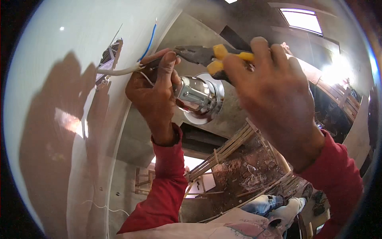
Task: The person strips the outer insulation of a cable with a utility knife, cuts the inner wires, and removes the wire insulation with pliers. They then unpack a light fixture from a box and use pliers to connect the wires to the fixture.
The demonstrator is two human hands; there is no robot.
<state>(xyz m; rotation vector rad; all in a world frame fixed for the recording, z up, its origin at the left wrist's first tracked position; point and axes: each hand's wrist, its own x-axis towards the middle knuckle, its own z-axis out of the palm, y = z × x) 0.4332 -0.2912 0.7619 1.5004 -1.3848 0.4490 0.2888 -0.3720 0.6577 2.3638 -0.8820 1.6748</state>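
My left hand [153,89] is raised against a white wall [59,79]. It grips a chrome light fitting [199,97] and pinches a thin wire near its thumb. A white cable [117,71] with a blue wire [150,40] sticks out of a hole in the wall [108,59], just left of that hand. My right hand [270,91] holds pliers with yellow handles [217,57]. The dark jaws of the pliers [187,51] point left, close to my left thumb and the wires. Both arms wear red sleeves.
A bamboo ladder or scaffold [227,149] runs down below the hands. A bare concrete wall [135,139] stands beside the white one. My legs in jeans and white cloth [274,207] show far below. A bright window [302,20] sits at the upper right.
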